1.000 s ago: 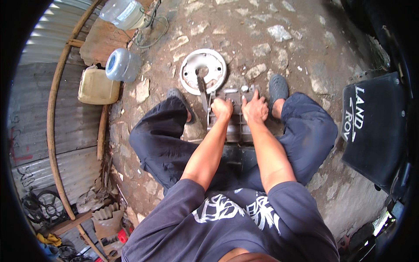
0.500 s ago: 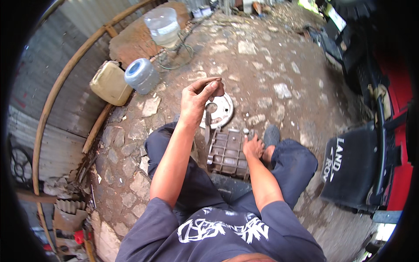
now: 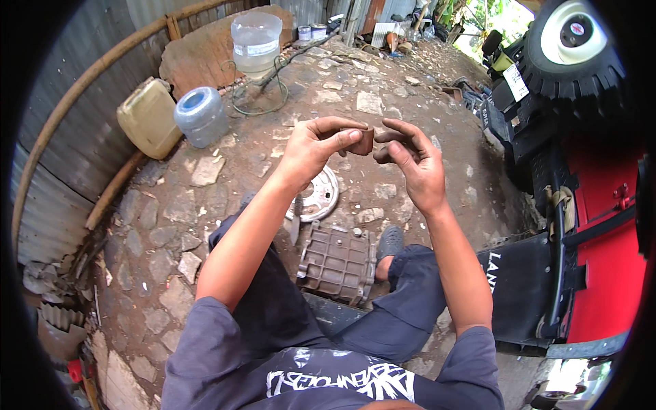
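My left hand [image 3: 316,150] is raised in front of me, pinching a small, curved reddish-brown piece [image 3: 364,143] that looks like a bit of sandpaper. Beside it my right hand [image 3: 420,167] is open, thumb and fingers apart, its fingertips close to the piece's edge. Below both hands, a ribbed brown metal casing [image 3: 336,263] rests between my legs, untouched. A small round knob-like part [image 3: 357,232] sits at its far edge. Past the casing lies a round whitish metal plate [image 3: 326,195] with holes, partly behind my left wrist. A narrow blade-like tool [image 3: 296,222] leans by it.
A yellowish jerrycan [image 3: 148,119], a blue-tinted water jug [image 3: 200,116] and a larger clear container [image 3: 256,44] stand at the left by a corrugated metal wall [image 3: 51,143]. At the right is a red vehicle [image 3: 608,287] with a black mud flap [image 3: 523,287]. The ground is uneven stone.
My right hand has left the casing and come up beside my left hand, opening near the brown piece. The piece now shows more clearly in my left fingers. The view has shifted.
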Demonstrator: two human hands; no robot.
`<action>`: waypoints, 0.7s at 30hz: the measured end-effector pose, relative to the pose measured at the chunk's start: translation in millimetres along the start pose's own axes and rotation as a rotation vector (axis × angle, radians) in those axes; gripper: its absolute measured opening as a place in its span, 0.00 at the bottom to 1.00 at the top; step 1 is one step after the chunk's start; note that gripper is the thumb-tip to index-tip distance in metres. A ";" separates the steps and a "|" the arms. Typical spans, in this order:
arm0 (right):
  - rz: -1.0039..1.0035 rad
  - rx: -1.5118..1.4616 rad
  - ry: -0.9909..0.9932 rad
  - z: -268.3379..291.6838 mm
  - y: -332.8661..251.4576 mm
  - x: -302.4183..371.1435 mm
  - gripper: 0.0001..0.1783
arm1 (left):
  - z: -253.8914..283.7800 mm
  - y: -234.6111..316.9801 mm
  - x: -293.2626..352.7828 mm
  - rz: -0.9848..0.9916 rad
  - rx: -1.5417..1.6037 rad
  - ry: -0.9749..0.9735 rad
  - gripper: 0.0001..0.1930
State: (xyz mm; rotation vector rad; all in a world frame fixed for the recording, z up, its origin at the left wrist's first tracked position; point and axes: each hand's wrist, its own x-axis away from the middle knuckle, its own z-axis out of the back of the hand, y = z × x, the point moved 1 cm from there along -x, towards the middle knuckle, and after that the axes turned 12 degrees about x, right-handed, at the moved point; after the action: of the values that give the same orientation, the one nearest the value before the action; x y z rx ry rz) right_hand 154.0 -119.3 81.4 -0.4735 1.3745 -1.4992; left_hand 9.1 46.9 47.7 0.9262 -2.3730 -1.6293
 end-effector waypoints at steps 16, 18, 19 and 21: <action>-0.270 -0.003 0.066 -10.8 90.6 -1.7 0.13 | 10.5 -65.4 -22.8 0.093 -0.163 0.002 0.16; -0.262 -0.027 0.052 -0.1 104.0 -7.5 0.14 | 5.5 -73.3 -28.3 -0.072 -0.500 0.098 0.19; -0.260 -0.002 0.067 0.9 108.6 -10.8 0.14 | 2.8 -77.4 -31.1 -0.086 -0.589 0.139 0.22; -0.254 0.054 0.097 3.5 114.6 -16.1 0.14 | 0.9 -87.8 -38.0 -0.304 -0.622 0.234 0.19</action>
State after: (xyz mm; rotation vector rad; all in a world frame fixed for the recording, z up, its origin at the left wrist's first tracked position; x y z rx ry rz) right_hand 209.5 -90.0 -15.9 -0.5646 1.3843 -1.7812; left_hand 75.8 47.6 -20.8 1.2752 -1.4754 -2.0440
